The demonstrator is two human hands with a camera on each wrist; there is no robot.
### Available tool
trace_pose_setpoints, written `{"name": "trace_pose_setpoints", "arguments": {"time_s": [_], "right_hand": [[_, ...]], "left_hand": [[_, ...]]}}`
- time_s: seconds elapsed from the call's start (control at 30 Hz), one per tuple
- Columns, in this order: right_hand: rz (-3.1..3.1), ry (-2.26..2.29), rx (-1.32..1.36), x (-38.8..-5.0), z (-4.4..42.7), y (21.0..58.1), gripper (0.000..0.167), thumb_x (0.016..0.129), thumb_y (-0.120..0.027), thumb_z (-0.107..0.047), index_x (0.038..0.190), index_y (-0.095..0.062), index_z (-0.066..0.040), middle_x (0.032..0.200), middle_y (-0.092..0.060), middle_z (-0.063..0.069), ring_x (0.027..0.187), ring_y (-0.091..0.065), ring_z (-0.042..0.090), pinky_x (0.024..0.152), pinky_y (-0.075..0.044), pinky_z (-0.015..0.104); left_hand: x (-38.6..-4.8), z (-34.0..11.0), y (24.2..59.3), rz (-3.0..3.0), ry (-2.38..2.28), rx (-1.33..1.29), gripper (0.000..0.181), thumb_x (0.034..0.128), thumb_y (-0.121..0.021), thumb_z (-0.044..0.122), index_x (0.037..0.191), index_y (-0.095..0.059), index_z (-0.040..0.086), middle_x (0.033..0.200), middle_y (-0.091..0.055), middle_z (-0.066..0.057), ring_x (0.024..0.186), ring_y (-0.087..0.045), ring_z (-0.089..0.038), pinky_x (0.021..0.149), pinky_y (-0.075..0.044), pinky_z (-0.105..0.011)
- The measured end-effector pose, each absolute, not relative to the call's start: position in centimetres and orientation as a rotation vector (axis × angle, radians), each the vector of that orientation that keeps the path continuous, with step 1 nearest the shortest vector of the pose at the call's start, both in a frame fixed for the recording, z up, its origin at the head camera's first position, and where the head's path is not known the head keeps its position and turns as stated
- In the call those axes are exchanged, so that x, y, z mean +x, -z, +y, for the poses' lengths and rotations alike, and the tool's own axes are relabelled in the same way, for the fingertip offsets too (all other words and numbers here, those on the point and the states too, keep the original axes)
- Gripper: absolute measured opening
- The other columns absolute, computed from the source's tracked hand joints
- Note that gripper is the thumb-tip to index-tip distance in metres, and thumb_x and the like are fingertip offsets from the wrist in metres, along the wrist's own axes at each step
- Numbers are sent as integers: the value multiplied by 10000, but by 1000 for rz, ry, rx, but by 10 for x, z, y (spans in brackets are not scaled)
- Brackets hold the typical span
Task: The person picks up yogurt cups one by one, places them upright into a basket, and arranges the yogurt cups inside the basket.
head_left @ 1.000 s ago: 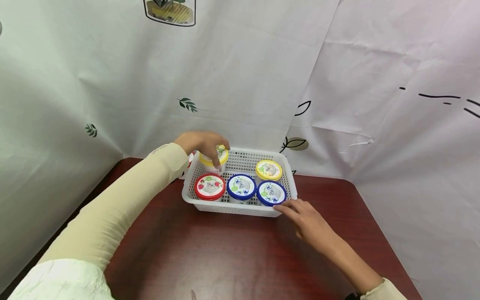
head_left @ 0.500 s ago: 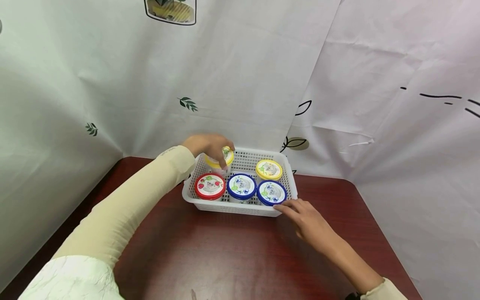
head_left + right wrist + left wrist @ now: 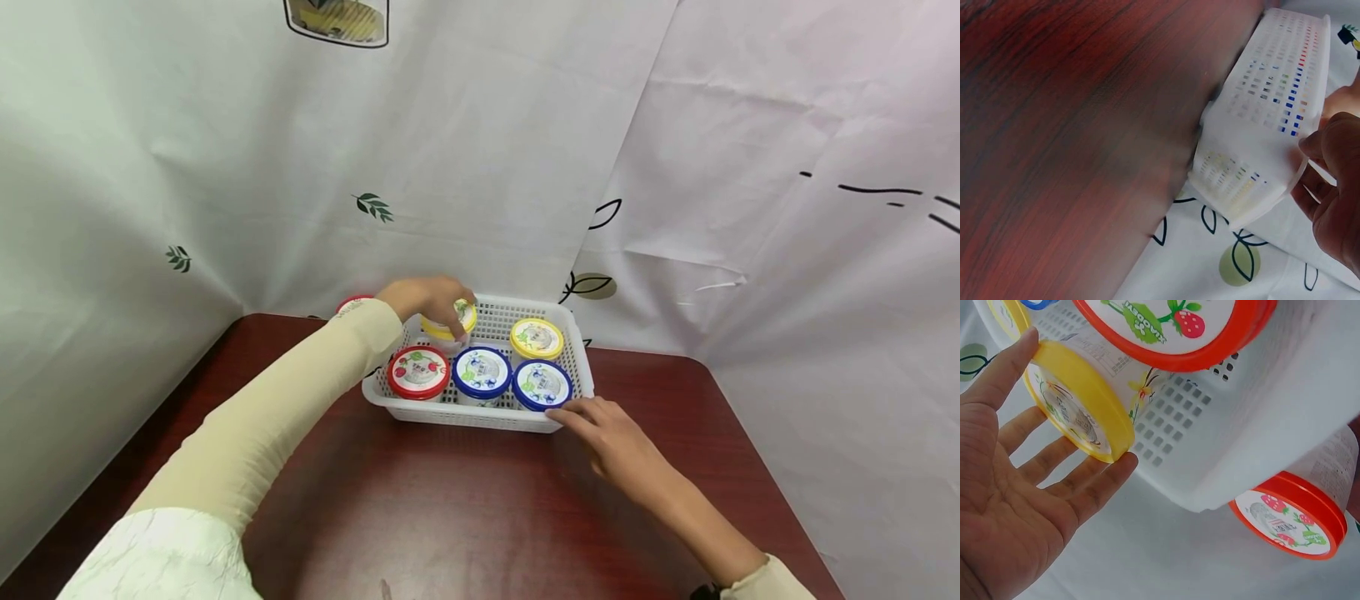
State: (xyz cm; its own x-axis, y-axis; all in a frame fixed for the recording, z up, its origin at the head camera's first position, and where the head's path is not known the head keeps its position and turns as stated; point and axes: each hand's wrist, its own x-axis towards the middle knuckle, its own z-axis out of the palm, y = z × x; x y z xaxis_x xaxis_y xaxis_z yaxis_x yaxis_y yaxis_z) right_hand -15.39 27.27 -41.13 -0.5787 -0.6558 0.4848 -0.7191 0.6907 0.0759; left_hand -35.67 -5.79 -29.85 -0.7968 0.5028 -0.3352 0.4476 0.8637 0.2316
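Note:
My left hand holds a yellow-lidded tub inside the left back part of the white plastic basket. The left wrist view shows the thumb and fingertips of that hand spread round the rim of the yellow lid. At the basket's front right corner, my right hand pinches the rim; the right wrist view has its thumb on the outer wall of the basket. A red-lidded tub and two blue-lidded tubs form the front row. Another yellow-lidded tub sits at back right.
Outside the basket on the left stands another red-lidded tub, partly behind my left sleeve. A dark red wooden table lies under everything. White printed cloth hangs behind and along both sides.
My left hand and the yellow-lidded tub have shifted right and slightly toward me inside the basket. The red-lidded tub outside now shows behind the sleeve. My right hand stays at the corner.

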Motion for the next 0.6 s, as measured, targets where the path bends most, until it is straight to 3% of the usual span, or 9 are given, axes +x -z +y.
{"name": "trace_pose_setpoints", "arguments": {"time_s": [0.6], "right_hand": [[-2409,-182,1067,-154,273,410,670,817,-779,174,1391,-769,-172,1241,-752,39,1093,-723,247,951,-622,476]], "left_hand": [[-351,-38,310,2687,-222,707,814,1029,-813,436,1716,-480,152,1806,-422,-165,1705,-366,-375,1395,-314,-573]]}}
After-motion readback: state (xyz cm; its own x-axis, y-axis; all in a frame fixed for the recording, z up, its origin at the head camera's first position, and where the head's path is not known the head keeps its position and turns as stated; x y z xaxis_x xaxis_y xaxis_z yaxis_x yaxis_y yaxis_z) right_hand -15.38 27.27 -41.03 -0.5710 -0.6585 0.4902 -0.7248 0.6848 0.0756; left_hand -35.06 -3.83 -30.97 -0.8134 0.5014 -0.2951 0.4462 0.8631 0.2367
